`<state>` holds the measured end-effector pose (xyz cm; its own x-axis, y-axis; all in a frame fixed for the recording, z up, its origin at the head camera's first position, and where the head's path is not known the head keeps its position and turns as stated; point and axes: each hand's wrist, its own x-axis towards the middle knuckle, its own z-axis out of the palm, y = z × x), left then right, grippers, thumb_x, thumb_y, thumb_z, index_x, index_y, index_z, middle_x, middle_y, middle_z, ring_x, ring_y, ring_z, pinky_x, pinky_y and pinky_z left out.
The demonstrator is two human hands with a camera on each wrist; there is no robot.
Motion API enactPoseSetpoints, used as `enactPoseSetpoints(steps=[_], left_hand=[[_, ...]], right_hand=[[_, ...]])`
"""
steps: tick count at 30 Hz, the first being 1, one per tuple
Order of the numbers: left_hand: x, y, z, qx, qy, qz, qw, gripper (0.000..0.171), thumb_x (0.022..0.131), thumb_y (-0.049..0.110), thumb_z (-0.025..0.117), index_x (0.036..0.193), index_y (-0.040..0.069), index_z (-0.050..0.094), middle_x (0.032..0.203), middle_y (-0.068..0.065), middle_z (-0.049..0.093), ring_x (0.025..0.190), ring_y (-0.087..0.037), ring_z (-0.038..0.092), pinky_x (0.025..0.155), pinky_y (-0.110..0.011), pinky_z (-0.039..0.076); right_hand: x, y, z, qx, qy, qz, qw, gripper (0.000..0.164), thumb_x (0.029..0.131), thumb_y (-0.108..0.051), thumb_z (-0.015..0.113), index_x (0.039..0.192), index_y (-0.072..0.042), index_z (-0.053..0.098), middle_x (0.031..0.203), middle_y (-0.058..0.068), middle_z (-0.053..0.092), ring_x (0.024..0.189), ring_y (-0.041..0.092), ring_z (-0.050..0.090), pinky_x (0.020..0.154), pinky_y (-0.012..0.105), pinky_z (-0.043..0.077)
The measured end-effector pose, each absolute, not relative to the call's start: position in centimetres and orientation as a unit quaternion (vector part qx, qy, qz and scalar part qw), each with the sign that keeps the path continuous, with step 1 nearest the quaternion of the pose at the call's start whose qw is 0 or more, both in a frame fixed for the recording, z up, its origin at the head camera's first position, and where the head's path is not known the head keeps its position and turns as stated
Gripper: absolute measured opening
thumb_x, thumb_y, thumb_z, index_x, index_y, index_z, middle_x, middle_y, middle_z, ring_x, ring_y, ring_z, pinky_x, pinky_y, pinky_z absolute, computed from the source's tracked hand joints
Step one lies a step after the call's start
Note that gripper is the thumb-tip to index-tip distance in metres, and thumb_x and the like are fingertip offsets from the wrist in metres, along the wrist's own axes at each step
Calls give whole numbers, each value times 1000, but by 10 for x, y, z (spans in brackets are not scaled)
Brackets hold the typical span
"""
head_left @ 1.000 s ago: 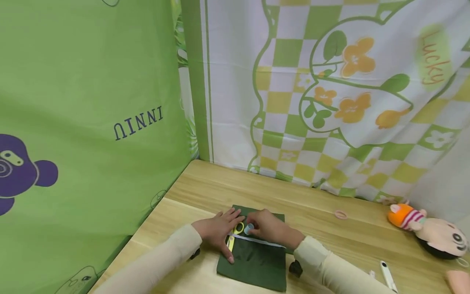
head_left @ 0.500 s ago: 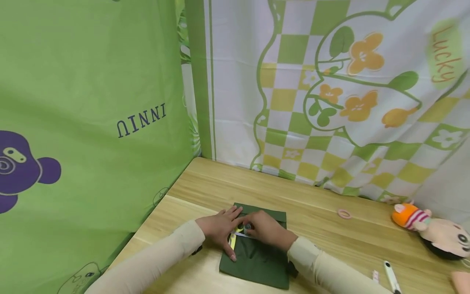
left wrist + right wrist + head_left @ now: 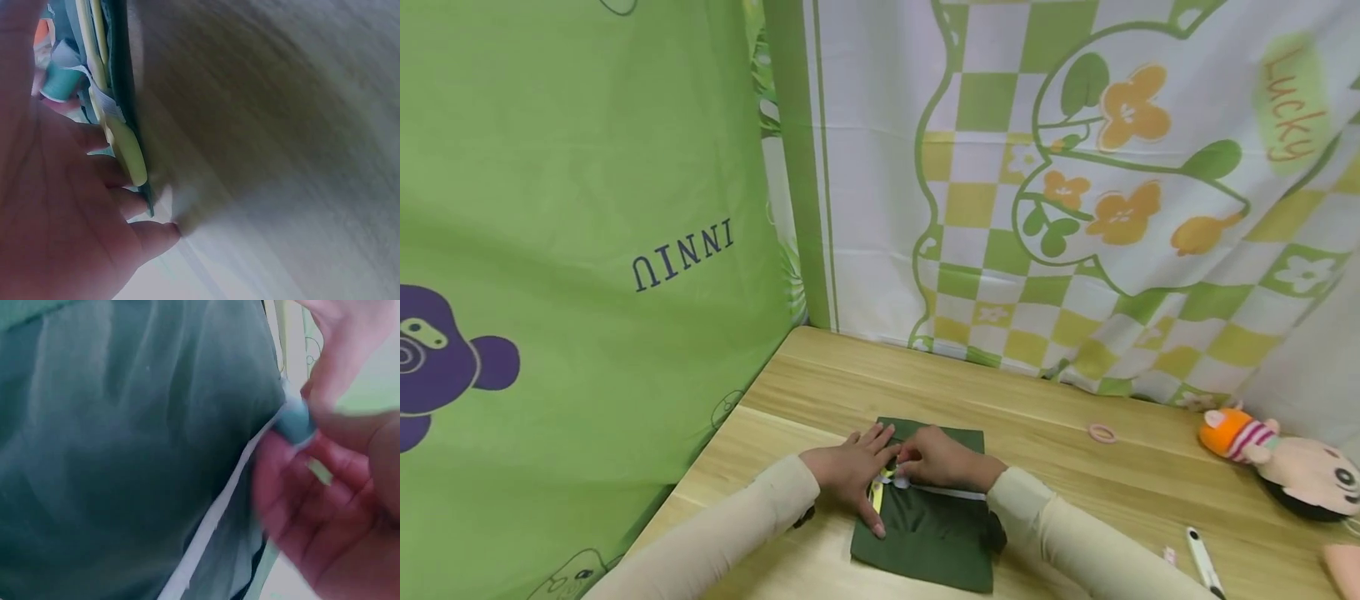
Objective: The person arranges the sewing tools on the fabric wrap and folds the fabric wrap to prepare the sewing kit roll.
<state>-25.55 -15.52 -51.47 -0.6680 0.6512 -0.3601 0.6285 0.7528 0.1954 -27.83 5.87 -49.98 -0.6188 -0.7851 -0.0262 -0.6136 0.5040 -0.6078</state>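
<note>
On the table lies a dark green fabric pouch (image 3: 925,537), crossed by a narrow white strip (image 3: 209,528). Yellow-handled scissors (image 3: 877,493) sit at its left side, and the strip passes across them. My left hand (image 3: 850,471) rests with spread fingers over the pouch's left edge, thumb beside the scissors. A small teal spool (image 3: 295,424), apparently thread, is pinched between thumb and fingers of my right hand (image 3: 946,458), right at the strip and close to the scissors. In the left wrist view the spool (image 3: 61,81) touches or nearly touches the strip; the fingers partly cover it.
A plush doll (image 3: 1296,471) lies at the right of the wooden table (image 3: 1037,417). A pink ring (image 3: 1102,433) is behind the right arm. Nearer are a white-handled tool (image 3: 1202,558), a small pink item (image 3: 1169,556) and a peach-coloured object (image 3: 1343,567).
My right hand has turned the spool and brought it slightly left, down to the strip by the scissors. The left hand has kept its place on the pouch.
</note>
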Motion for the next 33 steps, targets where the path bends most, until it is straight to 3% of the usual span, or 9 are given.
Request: enactPoseSetpoints(steps=[4, 11, 23, 33], left_hand=[[-256, -157, -515, 353, 912, 35, 209, 130, 68, 83, 68, 163, 15, 10, 170, -12, -8, 159, -31, -6, 124, -58, 18], [-257, -159, -516, 356, 910, 44, 208, 130, 69, 83, 67, 163, 15, 9, 170, -12, -8, 159, -31, -6, 124, -59, 17], [-256, -157, -511, 361, 906, 55, 214, 128, 70, 79, 71, 163, 14, 10, 170, -14, -8, 158, -33, -6, 123, -61, 17], [-256, -159, -512, 360, 906, 60, 216, 128, 71, 78, 71, 163, 13, 10, 170, -14, -9, 158, -33, -7, 123, -61, 16]], right_hand=[[-276, 58, -499, -391, 871, -263, 139, 25, 98, -16, 65, 79, -7, 78, 56, -3, 63, 45, 0, 42, 52, 17, 39], [-278, 60, -509, -349, 876, -307, 127, 18, 93, -18, 71, 80, -10, 79, 67, -2, 73, 51, 0, 50, 52, 20, 43], [-290, 64, -507, -323, 852, -348, 219, 19, 91, -17, 74, 74, -9, 78, 67, 9, 73, 53, 10, 62, 50, 23, 49], [-293, 60, -507, -357, 854, -314, 211, 19, 92, -19, 73, 78, -9, 79, 67, 4, 73, 55, 3, 58, 52, 20, 48]])
